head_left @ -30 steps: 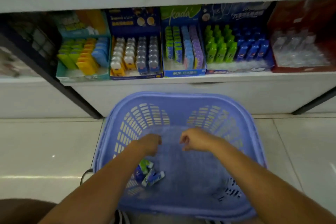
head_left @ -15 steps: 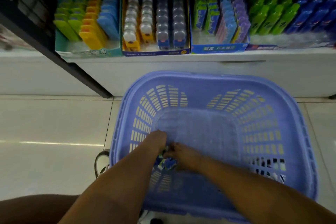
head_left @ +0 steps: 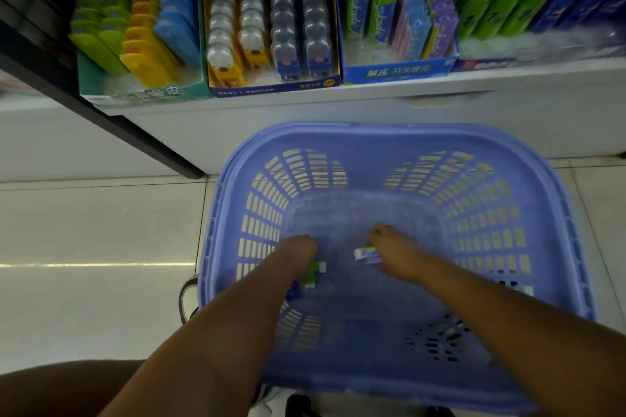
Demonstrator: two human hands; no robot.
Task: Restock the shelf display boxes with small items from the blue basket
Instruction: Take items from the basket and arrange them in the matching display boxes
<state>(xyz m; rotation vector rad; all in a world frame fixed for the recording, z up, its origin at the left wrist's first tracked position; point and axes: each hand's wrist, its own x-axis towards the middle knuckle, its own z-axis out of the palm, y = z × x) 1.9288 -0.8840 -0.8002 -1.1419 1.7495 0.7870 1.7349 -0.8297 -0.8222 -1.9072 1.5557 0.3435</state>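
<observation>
The blue basket (head_left: pixel 559 213) stands on the floor below the shelf. Both my hands are down inside it, seen from the back with fingers curled under. My left hand (head_left: pixel 296 252) grips a small green and white pack (head_left: pixel 314 272), with a blue piece showing just below it. My right hand (head_left: pixel 389 252) holds a small white and purple pack (head_left: pixel 366 253). On the shelf above stand display boxes: a teal one (head_left: pixel 142 91) with green, yellow and blue items, a dark blue one (head_left: pixel 274 85) with clear-capped items, and a blue one (head_left: pixel 396 69) with green, blue and purple packs.
Further right on the white shelf ledge (head_left: pixel 372 95) are green and dark blue packs (head_left: pixel 501 0). A black diagonal post (head_left: pixel 101 112) runs down to the tiled floor (head_left: pixel 95 234) left of the basket. My knee (head_left: pixel 50 389) shows at the bottom left.
My hands went down to the packs at the basket's near left, met there, then drew apart, each lifting a small pack. The camera leaned closer to the shelf and basket.
</observation>
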